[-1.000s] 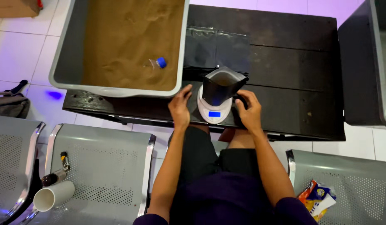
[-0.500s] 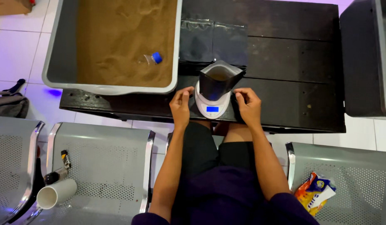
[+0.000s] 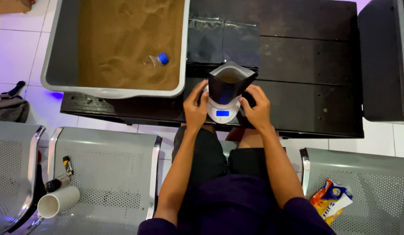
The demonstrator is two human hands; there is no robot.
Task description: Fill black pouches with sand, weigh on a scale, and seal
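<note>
Unmoved hands [image 3: 195,109] around pouch [image 3: 230,82] on dark table [image 3: 315,91], tiled floor [image 3: 12,48].

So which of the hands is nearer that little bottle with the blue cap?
Left. The left hand is beside the pouch, on the bottle's side; the right hand is on the far side.

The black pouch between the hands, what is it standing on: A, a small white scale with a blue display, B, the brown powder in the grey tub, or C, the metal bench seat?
A: the open black pouch stands on the small white scale on the dark table, with the left hand and right hand on either side.
</note>
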